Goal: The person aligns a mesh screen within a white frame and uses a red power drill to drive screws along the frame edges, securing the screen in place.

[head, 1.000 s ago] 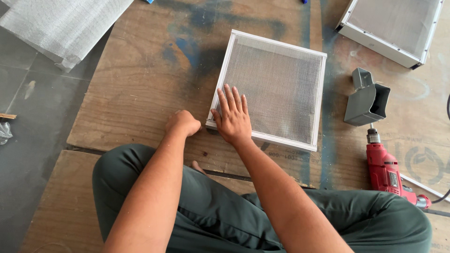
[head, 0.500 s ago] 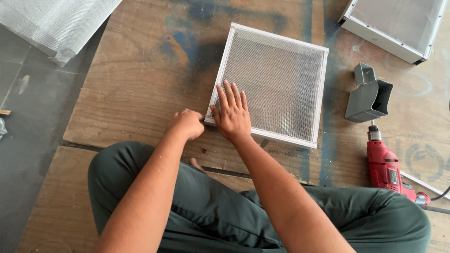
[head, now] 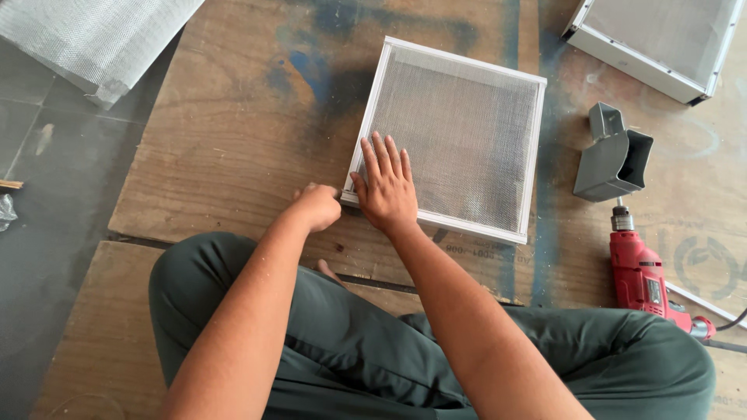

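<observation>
I see the framed mesh panel lying flat on the plywood board, straight ahead of my knees. My right hand rests on its near left corner; my left hand sits just beside that corner, on the board. To the right of the panel stands a small metal bracket, with the drill nearer me behind it. A second framed panel lies far right, a mesh roll far left.
</observation>
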`<state>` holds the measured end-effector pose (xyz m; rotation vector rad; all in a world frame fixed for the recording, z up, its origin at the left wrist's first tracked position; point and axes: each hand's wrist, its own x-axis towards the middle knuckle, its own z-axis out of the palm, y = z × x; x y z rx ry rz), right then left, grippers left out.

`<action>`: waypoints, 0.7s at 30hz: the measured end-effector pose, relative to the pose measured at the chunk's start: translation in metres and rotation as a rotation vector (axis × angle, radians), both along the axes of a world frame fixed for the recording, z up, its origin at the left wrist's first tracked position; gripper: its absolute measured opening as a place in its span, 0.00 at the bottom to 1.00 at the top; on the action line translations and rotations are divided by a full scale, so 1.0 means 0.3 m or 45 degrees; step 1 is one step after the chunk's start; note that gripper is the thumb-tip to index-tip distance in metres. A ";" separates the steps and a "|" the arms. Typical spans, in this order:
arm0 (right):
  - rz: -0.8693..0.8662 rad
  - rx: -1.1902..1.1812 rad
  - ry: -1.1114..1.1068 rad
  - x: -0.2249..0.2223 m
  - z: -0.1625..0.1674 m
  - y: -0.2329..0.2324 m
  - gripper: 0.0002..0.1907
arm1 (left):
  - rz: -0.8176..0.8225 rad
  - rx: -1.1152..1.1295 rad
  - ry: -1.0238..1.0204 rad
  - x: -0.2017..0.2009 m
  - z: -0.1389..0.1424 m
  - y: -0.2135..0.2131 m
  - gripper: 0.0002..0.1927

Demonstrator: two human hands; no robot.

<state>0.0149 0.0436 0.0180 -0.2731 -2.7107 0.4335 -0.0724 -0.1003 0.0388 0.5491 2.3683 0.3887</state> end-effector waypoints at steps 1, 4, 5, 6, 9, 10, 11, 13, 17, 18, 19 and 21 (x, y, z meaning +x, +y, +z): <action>0.000 0.008 0.006 -0.001 0.000 0.001 0.33 | -0.035 0.000 -0.068 -0.009 0.000 -0.005 0.22; 0.010 0.014 -0.010 -0.004 0.007 0.001 0.32 | 0.104 0.369 -0.343 -0.030 -0.007 -0.026 0.22; 0.007 0.013 -0.009 -0.005 0.008 0.000 0.32 | 0.116 0.338 -0.268 -0.032 -0.013 -0.030 0.21; 0.005 0.015 -0.005 -0.006 0.011 0.000 0.32 | 0.128 0.309 -0.189 -0.032 -0.020 -0.030 0.21; 0.004 0.010 0.017 -0.001 0.012 -0.002 0.32 | 0.112 0.280 -0.179 -0.033 -0.042 -0.027 0.21; 0.008 0.007 0.024 0.002 0.012 -0.002 0.32 | 0.102 0.281 -0.216 -0.033 -0.049 -0.027 0.22; 0.007 0.003 0.021 0.004 0.010 -0.002 0.32 | 0.128 0.348 -0.291 -0.031 -0.054 -0.027 0.23; 0.003 -0.004 0.031 0.003 0.006 0.000 0.32 | 0.176 0.486 -0.427 -0.035 -0.055 -0.030 0.26; 0.001 -0.041 0.071 -0.002 -0.003 0.005 0.31 | 0.726 0.474 -0.679 -0.045 -0.032 -0.038 0.22; 0.001 -0.055 0.122 -0.003 -0.002 0.009 0.30 | 0.783 0.484 -0.656 -0.046 -0.025 -0.034 0.21; 0.002 -0.070 0.173 -0.001 -0.003 0.013 0.28 | 0.814 0.476 -0.593 -0.041 -0.022 -0.024 0.21; -0.058 -0.201 0.313 0.012 -0.001 0.037 0.20 | 0.664 0.386 -0.210 -0.032 -0.016 -0.001 0.19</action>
